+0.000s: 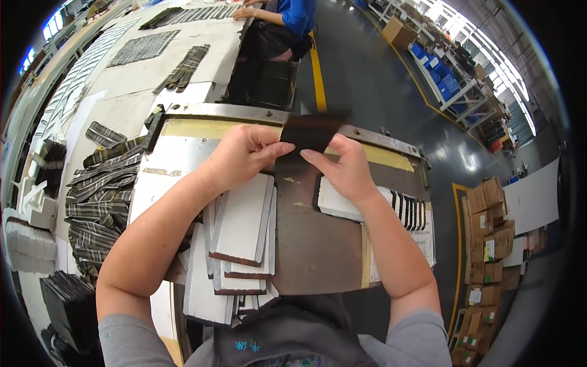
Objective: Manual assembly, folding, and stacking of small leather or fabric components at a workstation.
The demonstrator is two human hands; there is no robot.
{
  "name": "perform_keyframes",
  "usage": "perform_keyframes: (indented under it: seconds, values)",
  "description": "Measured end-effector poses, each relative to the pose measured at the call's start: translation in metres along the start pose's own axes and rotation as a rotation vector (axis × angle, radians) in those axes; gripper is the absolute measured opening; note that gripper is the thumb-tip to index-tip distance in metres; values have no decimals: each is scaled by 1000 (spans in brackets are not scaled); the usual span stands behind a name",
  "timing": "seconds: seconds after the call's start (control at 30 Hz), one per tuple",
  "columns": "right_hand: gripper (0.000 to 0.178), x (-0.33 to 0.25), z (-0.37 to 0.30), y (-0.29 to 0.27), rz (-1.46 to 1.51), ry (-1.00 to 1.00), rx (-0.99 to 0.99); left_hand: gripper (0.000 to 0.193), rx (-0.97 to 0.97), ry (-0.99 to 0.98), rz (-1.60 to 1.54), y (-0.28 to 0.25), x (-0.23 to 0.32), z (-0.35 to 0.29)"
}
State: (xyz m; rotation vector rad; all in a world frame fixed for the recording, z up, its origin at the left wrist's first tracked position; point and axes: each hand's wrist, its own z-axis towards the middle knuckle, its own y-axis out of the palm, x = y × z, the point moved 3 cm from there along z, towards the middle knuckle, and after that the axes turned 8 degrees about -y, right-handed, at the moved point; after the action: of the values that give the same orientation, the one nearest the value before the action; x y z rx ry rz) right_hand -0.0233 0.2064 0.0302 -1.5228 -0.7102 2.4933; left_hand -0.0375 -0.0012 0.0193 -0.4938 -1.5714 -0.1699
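The dark brown, flat, four-sided piece (312, 133) looks matt, though blur hides its finer texture. The stacked white rectangular slabs with brown edges (243, 223) show smooth, dull faces; whether they are card or board cannot be told. The brown-grey flat surface (306, 244) looks scuffed, with a low sheen. A long silver metal bar (226, 111) shines softly beside a pale yellow, tape-like strip (226, 129). The grey-and-black plaid strips (101, 205) are creased cloth. Brown cardboard boxes (482, 221) look matt, blue plastic bins (433, 66) smooth, and the dark grey floor (361, 79) glossy.
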Motion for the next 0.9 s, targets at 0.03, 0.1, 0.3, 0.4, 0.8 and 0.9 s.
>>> perform_keyframes:
  seconds: [0.03,0.1,0.3,0.4,0.8,0.9]
  values:
    - [23,5,1,3,171,44,-3,17,5,-19,-114,5,2,-2]
    - [25,5,-2,3,312,83,-6,22,14,-29,-227,2,2,0]
    - [29,0,-2,12,581,164,-54,26,-53,-90,-161,-10,-6,3]
    - [22,7,3,-17,635,146,292,21,94,-141,-219,-6,2,4]
    - [28,-18,-8,15,-347,-485,-143,54,30,511,837,7,-12,4]
    - [34,-1,-6,13,-367,-464,-140,62,-37,454,740,5,-13,7]
